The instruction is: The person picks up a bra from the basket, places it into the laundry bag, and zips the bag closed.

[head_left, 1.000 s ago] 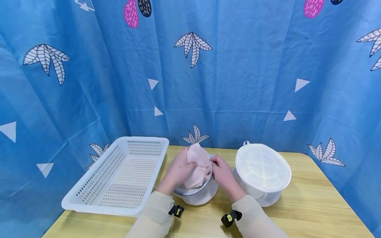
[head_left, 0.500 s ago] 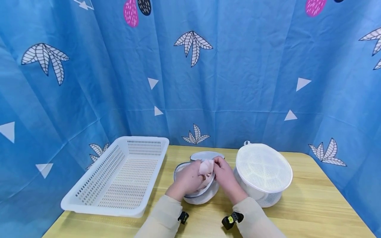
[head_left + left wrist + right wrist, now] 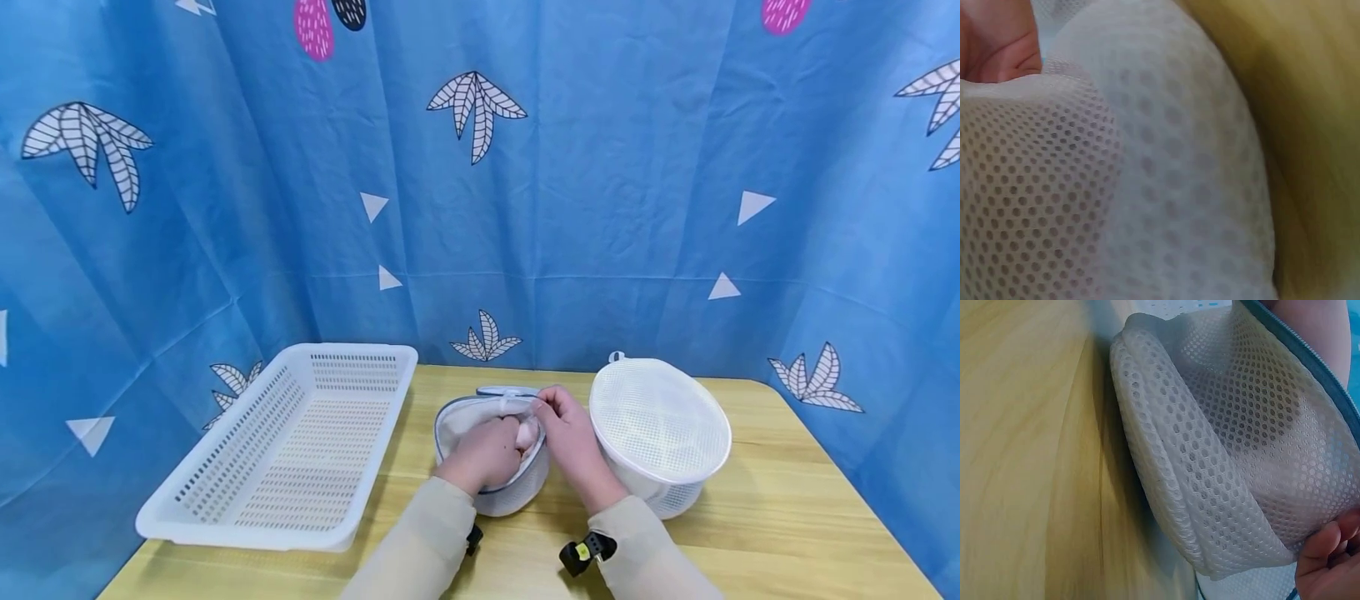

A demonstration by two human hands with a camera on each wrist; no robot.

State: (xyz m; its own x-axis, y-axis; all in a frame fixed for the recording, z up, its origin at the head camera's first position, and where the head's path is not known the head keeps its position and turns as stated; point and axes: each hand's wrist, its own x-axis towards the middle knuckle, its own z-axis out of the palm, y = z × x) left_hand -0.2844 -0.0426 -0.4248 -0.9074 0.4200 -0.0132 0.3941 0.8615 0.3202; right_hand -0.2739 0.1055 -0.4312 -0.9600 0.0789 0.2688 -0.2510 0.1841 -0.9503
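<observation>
A white mesh laundry bag (image 3: 517,493) with a grey-blue zipped rim stands on the table, its mouth gaping and its lid flap folded to the back. My left hand (image 3: 487,452) reaches down inside it, fingers curled at a crumpled pale pink cloth (image 3: 528,433); the fingertips are hidden. At the right side of the mouth, my right hand (image 3: 562,429) pinches the bag's edge between thumb and fingers. The right wrist view shows that thumb (image 3: 1319,547) against the mesh wall. Close in front of the left wrist camera is the bag's mesh side (image 3: 1041,187).
A white slotted plastic basket (image 3: 375,467) stands on the left of the wooden table (image 3: 787,517). Close to my right forearm is another white mesh bag (image 3: 660,421), round and upright. A blue patterned curtain (image 3: 600,167) hangs behind and at both sides.
My left hand has pushed the pink cloth down from above the rim into the bag. The right hand keeps hold near the rim, and the view has shifted slightly.
</observation>
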